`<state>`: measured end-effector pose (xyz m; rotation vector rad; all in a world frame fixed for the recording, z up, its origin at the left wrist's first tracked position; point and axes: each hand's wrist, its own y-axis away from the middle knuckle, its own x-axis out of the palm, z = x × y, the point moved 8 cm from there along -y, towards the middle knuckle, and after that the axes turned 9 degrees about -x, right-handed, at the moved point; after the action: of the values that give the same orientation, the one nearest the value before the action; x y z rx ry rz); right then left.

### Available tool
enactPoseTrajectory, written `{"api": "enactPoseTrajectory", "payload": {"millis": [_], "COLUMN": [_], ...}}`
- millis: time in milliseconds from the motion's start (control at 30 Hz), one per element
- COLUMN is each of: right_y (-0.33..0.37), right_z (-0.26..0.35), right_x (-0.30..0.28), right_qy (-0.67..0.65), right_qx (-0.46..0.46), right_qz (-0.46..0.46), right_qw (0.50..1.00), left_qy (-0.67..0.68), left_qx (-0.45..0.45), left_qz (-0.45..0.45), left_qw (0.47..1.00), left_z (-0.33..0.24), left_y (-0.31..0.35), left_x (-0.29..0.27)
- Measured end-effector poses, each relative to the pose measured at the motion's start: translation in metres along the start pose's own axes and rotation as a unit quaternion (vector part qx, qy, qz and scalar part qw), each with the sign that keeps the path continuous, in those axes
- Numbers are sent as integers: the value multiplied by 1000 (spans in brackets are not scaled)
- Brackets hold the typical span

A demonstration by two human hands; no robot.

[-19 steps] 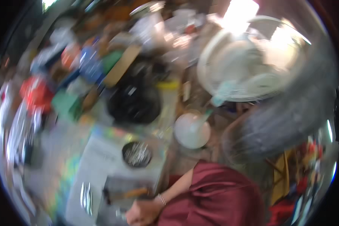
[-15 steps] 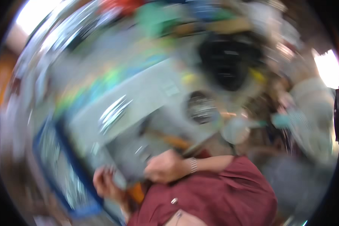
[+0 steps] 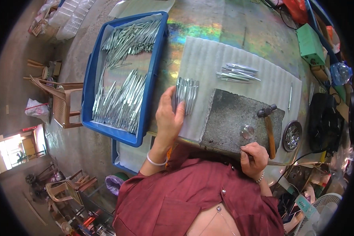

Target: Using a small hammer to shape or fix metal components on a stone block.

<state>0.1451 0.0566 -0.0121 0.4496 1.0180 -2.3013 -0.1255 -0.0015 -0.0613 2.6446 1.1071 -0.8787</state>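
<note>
In the head view, the left hand [image 3: 170,114] is reaching toward ten o'clock from the person's body, its thumb and fingers touching the near left side of a row of slim metal pieces [image 3: 189,96]. The thumb is standing apart from the fingers; whether they are grasping any piece, I cannot tell. The row is lying at ten o'clock from a dark stone block [image 3: 228,114], on the left part of a white foam sheet [image 3: 208,59].

The right hand [image 3: 255,157] is curling its fingers loosely at the block's six o'clock edge, just beside a clear round disc [image 3: 247,131] that is lying on the stone. I cannot tell whether those fingers are pinching something.

A hammer [image 3: 270,135] is resting on the block's three o'clock side, its head pointing away from the person. Just past it, a round dish [image 3: 285,137] is holding small shiny pieces. At twelve o'clock from the block, a loose pile of metal pieces [image 3: 238,73] is lying on the foam; at two o'clock, a single thin piece [image 3: 290,96] is lying alone.

Beyond the left hand, toward ten o'clock, a blue tray [image 3: 113,133] is holding many more slim metal pieces in two groups.
</note>
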Motion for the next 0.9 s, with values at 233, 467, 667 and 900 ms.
{"api": "enactPoseTrajectory", "payload": {"millis": [233,467,667,900], "right_y": [-8,-14,-29,-22], "right_z": [-1,-1,21,29], "right_x": [2,-7,-4,-7], "right_qy": [-6,-28,-127,-106], "right_qx": [8,48,16,35], "right_qz": [27,25,67,86], "right_qw": [1000,998,989,990], "left_qy": [-16,120,521,664], "left_qx": [16,39,137,310], "left_qz": [28,59,392,361], "left_qw": [999,990,746,578], "left_z": [-5,-47,-192,-254], "left_y": [0,6,48,43], "left_x": [12,-10,-25,-39]}}
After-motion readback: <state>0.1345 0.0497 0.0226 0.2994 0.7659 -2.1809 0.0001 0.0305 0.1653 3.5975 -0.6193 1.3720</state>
